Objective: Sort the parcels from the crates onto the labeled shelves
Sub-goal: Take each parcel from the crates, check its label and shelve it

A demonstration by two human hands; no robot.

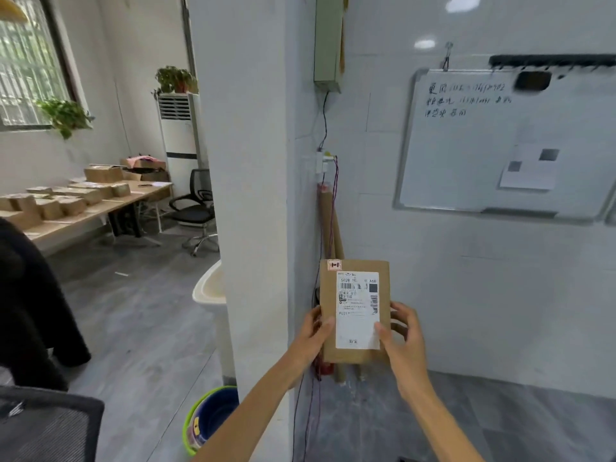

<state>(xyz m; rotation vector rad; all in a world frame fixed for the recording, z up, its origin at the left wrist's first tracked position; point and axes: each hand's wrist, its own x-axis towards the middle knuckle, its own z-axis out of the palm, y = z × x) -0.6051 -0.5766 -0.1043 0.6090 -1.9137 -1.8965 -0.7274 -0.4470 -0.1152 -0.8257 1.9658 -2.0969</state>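
A flat brown cardboard parcel (353,355) with a white shipping label and a small red sticker at its top left corner is held upright in front of me, label facing the camera. My left hand (313,338) grips its lower left edge, thumb on the front. My right hand (405,338) grips its lower right edge, thumb on the label. No crate or labeled shelf is in view.
A white pillar (253,195) stands right ahead, with cables and cardboard tubes (328,228) in the corner behind the parcel. A whiteboard (500,145) hangs on the right wall. A long table (110,205) with several cardboard boxes, an office chair (196,208), a white bin (210,291) and a green bucket (208,421) lie left.
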